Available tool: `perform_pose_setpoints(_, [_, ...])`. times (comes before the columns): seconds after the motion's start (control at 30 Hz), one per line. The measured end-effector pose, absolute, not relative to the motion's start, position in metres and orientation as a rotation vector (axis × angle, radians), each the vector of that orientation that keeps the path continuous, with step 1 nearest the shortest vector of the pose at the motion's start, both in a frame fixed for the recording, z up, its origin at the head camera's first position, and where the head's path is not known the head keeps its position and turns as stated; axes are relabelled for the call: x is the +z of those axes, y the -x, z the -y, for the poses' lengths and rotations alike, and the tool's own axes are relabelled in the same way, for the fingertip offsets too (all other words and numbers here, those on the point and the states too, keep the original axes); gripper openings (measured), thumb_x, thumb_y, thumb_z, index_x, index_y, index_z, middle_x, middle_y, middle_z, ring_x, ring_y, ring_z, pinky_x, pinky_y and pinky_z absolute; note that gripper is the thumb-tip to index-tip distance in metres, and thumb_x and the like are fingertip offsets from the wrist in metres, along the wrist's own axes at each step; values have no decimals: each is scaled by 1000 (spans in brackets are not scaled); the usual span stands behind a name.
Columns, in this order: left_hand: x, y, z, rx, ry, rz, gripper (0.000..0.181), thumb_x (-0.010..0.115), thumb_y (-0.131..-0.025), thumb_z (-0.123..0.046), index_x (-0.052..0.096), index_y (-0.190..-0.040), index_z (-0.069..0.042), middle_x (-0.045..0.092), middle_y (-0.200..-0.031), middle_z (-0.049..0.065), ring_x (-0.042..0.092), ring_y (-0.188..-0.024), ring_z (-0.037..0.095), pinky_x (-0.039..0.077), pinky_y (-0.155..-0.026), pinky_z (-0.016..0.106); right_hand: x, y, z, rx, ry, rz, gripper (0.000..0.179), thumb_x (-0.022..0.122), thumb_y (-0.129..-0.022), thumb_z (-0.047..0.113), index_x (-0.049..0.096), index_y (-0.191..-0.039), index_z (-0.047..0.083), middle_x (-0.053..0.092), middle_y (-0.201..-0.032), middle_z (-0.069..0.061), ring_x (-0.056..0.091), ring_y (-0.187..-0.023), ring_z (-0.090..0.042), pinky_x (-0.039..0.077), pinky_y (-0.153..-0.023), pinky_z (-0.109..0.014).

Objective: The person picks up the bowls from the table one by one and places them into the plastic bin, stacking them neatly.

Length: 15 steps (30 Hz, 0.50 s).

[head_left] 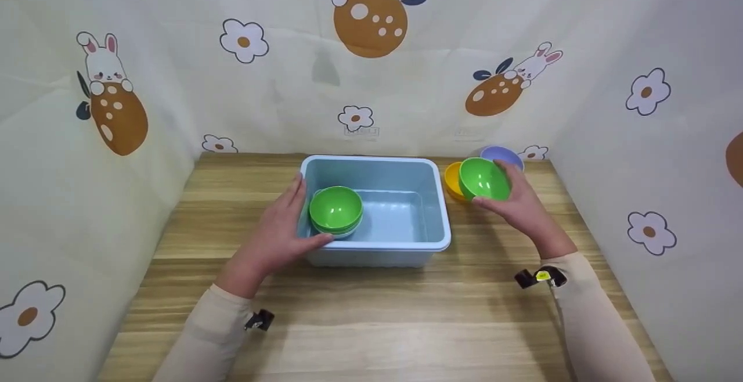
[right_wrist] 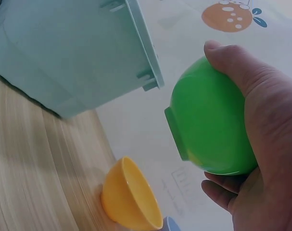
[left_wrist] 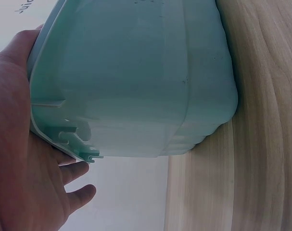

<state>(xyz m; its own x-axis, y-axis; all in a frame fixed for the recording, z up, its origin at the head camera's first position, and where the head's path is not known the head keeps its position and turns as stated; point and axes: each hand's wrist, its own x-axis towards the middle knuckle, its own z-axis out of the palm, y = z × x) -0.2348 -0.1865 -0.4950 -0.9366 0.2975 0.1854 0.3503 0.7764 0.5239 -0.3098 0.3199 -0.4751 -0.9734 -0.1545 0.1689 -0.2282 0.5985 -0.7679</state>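
Gripping green bowl (head_left: 483, 181) in right hand (head_left: 522, 208), left hand (head_left: 276, 234) touching bin (head_left: 377, 258)

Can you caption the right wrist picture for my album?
Right hand holds a green bowl, near a yellow bowl and blue tub.

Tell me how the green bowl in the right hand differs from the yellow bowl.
Colour: the green bowl is bright green, the yellow bowl orange-yellow.
Support: the green bowl is held up by the right hand; the yellow bowl stands on the table.
Visibility: in the head view, the green bowl partly hides the yellow bowl.
Shared: both are round and outside the bin.
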Motion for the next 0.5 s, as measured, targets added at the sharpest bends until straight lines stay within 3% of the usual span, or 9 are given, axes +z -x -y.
perform_pose_setpoints(0.5, [-495, 235, 186, -889, 526, 2871, 131, 75, -90, -78, 14, -176, -1, 6, -185, 16, 19, -167, 45, 24, -131, 64, -463, 312, -305, 1348, -386, 2738, 113, 97, -87, 43, 32, -171, 6, 41, -166, -23, 42, -150, -43, 38, -122, -66])
